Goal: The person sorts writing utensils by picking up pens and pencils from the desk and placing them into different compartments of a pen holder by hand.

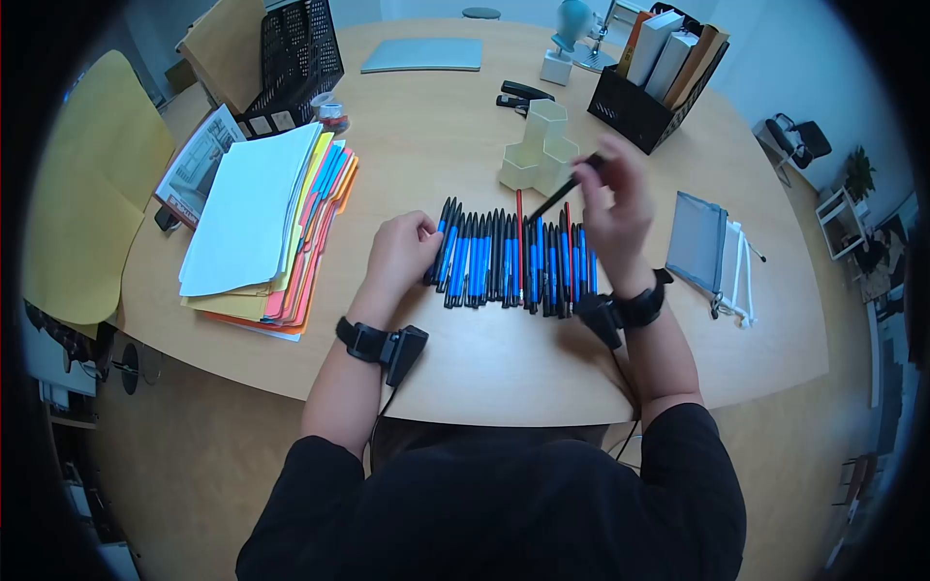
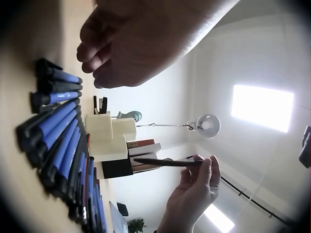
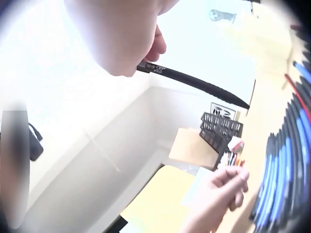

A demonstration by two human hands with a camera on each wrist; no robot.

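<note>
A black pen (image 1: 556, 200) is pinched by my right hand (image 1: 621, 208), tilted and raised over a row of pens. In the right wrist view this pen (image 3: 194, 83) has small light print near the pinched end. The row of blue-and-black and all-black pens (image 1: 481, 259) lies side by side on the table, with a red pencil (image 1: 520, 252) among them. My left hand (image 1: 402, 250) rests at the row's left end, fingers loosely curled and holding nothing. Just behind the row stands a pale yellow hexagonal pen holder (image 1: 545, 126) with compartments of differing heights.
To the left lies a stack of papers and coloured folders (image 1: 254, 213), near a black mesh file holder (image 1: 302, 63). A mesh zip pouch (image 1: 696, 242) is at the right. Behind are a stapler (image 1: 526, 91), a closed laptop (image 1: 421, 55) and a black book box (image 1: 630, 107).
</note>
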